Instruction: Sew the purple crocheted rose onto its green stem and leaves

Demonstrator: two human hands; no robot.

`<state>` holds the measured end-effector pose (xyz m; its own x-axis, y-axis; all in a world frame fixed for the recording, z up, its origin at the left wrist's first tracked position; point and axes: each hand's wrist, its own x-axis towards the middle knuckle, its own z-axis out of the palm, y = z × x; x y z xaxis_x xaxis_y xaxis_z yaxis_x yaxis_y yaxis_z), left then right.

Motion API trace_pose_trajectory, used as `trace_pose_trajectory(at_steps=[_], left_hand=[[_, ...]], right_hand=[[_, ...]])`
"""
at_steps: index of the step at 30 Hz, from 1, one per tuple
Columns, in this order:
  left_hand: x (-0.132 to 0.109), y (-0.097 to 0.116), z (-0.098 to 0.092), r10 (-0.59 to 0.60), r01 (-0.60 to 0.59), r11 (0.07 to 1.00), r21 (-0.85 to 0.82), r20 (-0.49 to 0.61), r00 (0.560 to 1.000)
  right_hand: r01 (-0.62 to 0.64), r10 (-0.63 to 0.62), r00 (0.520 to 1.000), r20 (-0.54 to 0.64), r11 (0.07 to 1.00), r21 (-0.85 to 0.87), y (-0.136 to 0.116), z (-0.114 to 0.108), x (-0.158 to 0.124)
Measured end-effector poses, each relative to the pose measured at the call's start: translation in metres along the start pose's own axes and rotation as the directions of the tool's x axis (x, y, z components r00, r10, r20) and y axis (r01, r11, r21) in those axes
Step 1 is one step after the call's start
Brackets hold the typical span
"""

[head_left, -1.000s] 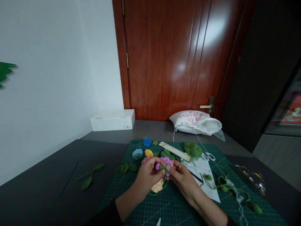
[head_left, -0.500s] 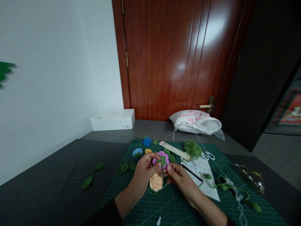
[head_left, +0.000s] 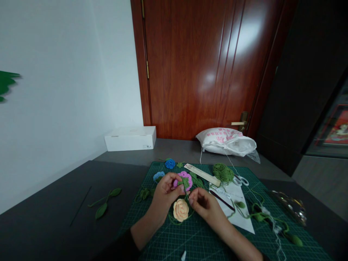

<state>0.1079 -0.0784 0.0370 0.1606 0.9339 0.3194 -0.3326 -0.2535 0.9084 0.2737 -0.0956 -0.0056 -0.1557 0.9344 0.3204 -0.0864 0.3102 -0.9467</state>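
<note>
While I watched from afar through the head camera, the left hand (head_left: 164, 192) had the purple flower (head_left: 187, 177) gripped by its near-left edge, thumb against fingertips, and up it was, held over the green cutting mat (head_left: 165, 244) with its green backing turned towards me. A dark green stem (head_left: 185, 189) ran down from the middle of that backing, and there was the right hand (head_left: 206, 205), index finger bent in towards the thumb at the stem's lower end; the fingertips were too small for me to tell whether they had closed on it. Just below, between the two hands, sat the cream rose (head_left: 181, 210), face up on the mat, a loop of green around it. Beyond the left hand I had the light blue flower (head_left: 158, 176), partly covered by the fingers, and past that the blue rose (head_left: 170, 164) near the far edge. Over to the right, a pale flat strip (head_left: 202, 174) lay aslant, its near end close to the green yarn (head_left: 223, 172), and white-handled scissors (head_left: 244, 180) rested beside the yarn, by the top of the white paper (head_left: 243, 220). Out left, off the mat, a leafy sprig (head_left: 101, 211) lay on the dark table (head_left: 51, 221) near a thin green rod (head_left: 79, 207).
</note>
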Motion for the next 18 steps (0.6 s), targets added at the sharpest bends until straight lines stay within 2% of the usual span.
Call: trace_pose_trajectory(at_steps=[8,18], left_hand=[[0.003,0.007,-0.002,0.019,-0.026,0.996,0.081,0.09,0.996],[-0.003,0.005,-0.001,-0.009,-0.024,0.98,0.196,0.169,0.986]], right_hand=[[0.081,-0.07,0.98,-0.188,0.995,0.05,-0.025,-0.004,-0.002],[0.027,0.042,0.981,-0.188,0.937,0.347,-0.037,-0.006,0.001]])
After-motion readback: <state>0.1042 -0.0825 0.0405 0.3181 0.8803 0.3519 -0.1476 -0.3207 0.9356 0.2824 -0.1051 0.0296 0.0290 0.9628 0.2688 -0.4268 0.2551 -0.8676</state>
